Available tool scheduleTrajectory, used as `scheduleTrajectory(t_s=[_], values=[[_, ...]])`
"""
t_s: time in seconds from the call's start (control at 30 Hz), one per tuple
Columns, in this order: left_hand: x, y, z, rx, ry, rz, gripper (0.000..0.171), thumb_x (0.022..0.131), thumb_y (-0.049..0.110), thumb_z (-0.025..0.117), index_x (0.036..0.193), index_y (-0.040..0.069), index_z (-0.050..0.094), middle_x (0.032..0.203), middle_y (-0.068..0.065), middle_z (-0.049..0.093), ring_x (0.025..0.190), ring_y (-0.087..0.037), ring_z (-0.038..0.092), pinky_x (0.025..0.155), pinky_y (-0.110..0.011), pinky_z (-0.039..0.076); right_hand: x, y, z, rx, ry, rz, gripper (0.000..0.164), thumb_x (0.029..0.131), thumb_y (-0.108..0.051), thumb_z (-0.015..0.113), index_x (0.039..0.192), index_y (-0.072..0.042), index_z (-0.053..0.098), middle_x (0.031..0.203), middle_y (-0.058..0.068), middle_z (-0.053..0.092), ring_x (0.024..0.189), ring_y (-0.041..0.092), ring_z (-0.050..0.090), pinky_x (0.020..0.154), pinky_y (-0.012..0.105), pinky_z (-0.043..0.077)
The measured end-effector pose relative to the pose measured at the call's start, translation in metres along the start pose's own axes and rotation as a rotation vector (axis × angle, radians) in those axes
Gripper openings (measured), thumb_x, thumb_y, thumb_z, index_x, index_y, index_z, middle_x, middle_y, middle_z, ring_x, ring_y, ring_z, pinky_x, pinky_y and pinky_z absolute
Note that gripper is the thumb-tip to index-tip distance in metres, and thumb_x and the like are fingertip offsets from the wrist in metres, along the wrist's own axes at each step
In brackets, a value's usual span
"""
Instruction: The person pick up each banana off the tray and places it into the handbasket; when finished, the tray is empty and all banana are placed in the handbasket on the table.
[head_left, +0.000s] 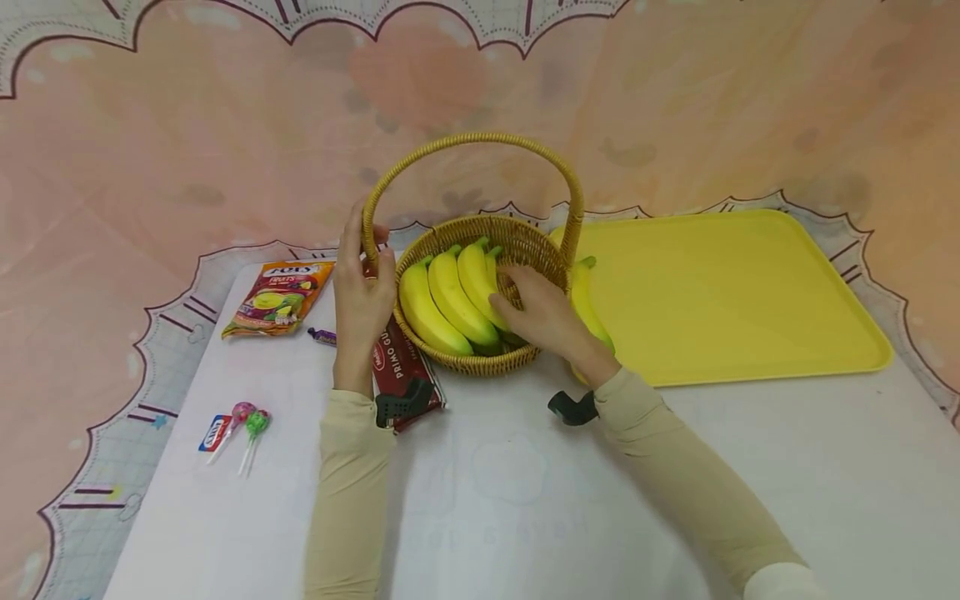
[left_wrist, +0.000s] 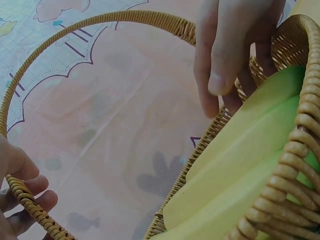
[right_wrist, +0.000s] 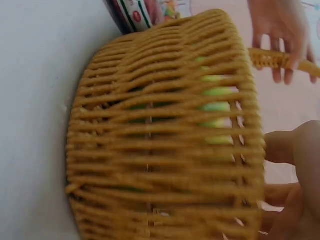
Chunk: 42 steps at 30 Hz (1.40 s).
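A wicker basket [head_left: 487, 364] with a tall arched handle [head_left: 472, 138] stands on the white table, several yellow bananas [head_left: 450, 304] lying side by side in it. My left hand [head_left: 362, 292] holds the handle low on its left side; thumb and fingers close around it in the left wrist view. Over the basket's right part is my right hand [head_left: 543, 312], its fingers reaching inside, beside the rightmost banana. In the left wrist view those fingers hang loosely above the bananas with nothing seen between them. The basket's wall [right_wrist: 165, 135] hides part of them in the right wrist view.
A yellow tray [head_left: 735, 300] lies to the right, with another banana [head_left: 588, 304] at its left edge. Left of the basket are a dark red packet [head_left: 405, 367], an orange candy bag [head_left: 279, 298], a small purple sweet [head_left: 322, 336] and lollipops [head_left: 257, 422].
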<state>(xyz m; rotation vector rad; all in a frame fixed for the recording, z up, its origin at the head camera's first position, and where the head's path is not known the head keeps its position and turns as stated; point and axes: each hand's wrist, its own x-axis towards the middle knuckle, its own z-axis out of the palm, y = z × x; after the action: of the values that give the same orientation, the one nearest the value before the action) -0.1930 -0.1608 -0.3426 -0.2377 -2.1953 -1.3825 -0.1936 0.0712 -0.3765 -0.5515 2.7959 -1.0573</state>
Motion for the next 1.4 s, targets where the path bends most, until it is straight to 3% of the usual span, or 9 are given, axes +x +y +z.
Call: scheduleTrajectory(t_s=[0.1,0.23,0.4,0.6,0.77,0.93,1.03,1.23,1.4], values=[[-0.001,0.000,0.000,0.009,0.001,-0.007,0.058,0.092,0.002,0.050,0.145,0.025,0.037,0.111,-0.013,0.055,0.101,-0.020,0.052,0.090,-0.035,0.048,-0.010,0.005,-0.005,0.050,0.059,-0.015,0.049,0.096,-0.031,0.051,0.138,-0.008,0.045,0.132,0.010,0.053,0.114,0.024,0.053,0.095,0.041,0.044],[-0.002,-0.001,-0.001,0.016,0.005,-0.020,0.058,0.093,0.003,0.051,0.144,0.028,0.038,0.111,-0.012,0.055,0.100,-0.017,0.051,0.093,-0.035,0.048,-0.025,0.015,-0.011,0.137,0.175,-0.031,0.037,0.096,-0.023,0.051,0.129,-0.006,0.053,0.113,0.008,0.058,0.100,0.022,0.054,0.086,0.037,0.045],[-0.001,-0.001,0.001,0.017,0.002,-0.014,0.059,0.093,0.003,0.051,0.144,0.029,0.037,0.111,-0.012,0.054,0.102,-0.018,0.052,0.091,-0.035,0.048,-0.040,0.039,-0.019,0.149,0.292,0.024,0.030,0.095,-0.020,0.051,0.120,-0.003,0.056,0.099,0.010,0.054,0.092,0.024,0.048,0.079,0.036,0.039],[0.000,-0.002,0.001,0.017,0.009,-0.001,0.059,0.093,0.004,0.051,0.144,0.028,0.037,0.111,-0.013,0.054,0.103,-0.022,0.052,0.091,-0.035,0.048,-0.047,0.067,-0.024,0.094,0.232,0.140,0.047,0.095,-0.035,0.051,0.128,-0.003,0.047,0.119,0.020,0.046,0.109,0.033,0.045,0.089,0.045,0.038],[-0.001,-0.003,0.000,0.014,0.014,-0.002,0.060,0.092,0.002,0.050,0.144,0.028,0.036,0.111,-0.013,0.054,0.101,-0.022,0.052,0.090,-0.034,0.048,-0.054,0.081,-0.021,0.049,0.148,0.215,0.056,0.095,-0.036,0.051,0.138,-0.002,0.039,0.129,0.023,0.041,0.117,0.036,0.042,0.095,0.050,0.038],[-0.004,-0.004,0.001,0.013,0.012,-0.009,0.059,0.093,0.003,0.050,0.144,0.029,0.037,0.112,-0.012,0.054,0.097,-0.014,0.050,0.089,-0.034,0.048,-0.061,0.094,-0.019,0.037,0.031,0.295,0.064,0.093,-0.041,0.053,0.143,-0.006,0.033,0.130,0.020,0.048,0.119,0.034,0.047,0.097,0.049,0.040],[-0.005,-0.004,0.002,0.010,0.011,-0.010,0.059,0.093,0.003,0.050,0.144,0.030,0.037,0.111,-0.012,0.055,0.098,-0.014,0.050,0.091,-0.036,0.048,-0.068,0.099,-0.022,0.077,0.008,0.313,0.062,0.093,-0.042,0.052,0.143,-0.010,0.035,0.130,0.019,0.052,0.117,0.033,0.050,0.096,0.048,0.041],[-0.004,-0.004,0.003,0.013,0.020,0.035,0.057,0.093,0.003,0.050,0.144,0.027,0.038,0.110,-0.015,0.055,0.102,-0.018,0.051,0.090,-0.039,0.047,-0.095,0.095,-0.035,0.145,0.084,0.275,0.057,0.095,-0.041,0.049,0.143,-0.011,0.038,0.129,0.019,0.052,0.113,0.034,0.052,0.091,0.048,0.044],[-0.003,-0.006,0.003,0.005,0.039,0.065,0.048,0.098,0.014,0.047,0.144,0.025,0.039,0.109,-0.015,0.056,0.097,-0.016,0.050,0.086,-0.033,0.044,-0.121,0.084,-0.041,0.145,0.193,0.151,0.048,0.096,-0.030,0.049,0.139,-0.011,0.043,0.120,0.016,0.057,0.105,0.029,0.055,0.083,0.037,0.047]])
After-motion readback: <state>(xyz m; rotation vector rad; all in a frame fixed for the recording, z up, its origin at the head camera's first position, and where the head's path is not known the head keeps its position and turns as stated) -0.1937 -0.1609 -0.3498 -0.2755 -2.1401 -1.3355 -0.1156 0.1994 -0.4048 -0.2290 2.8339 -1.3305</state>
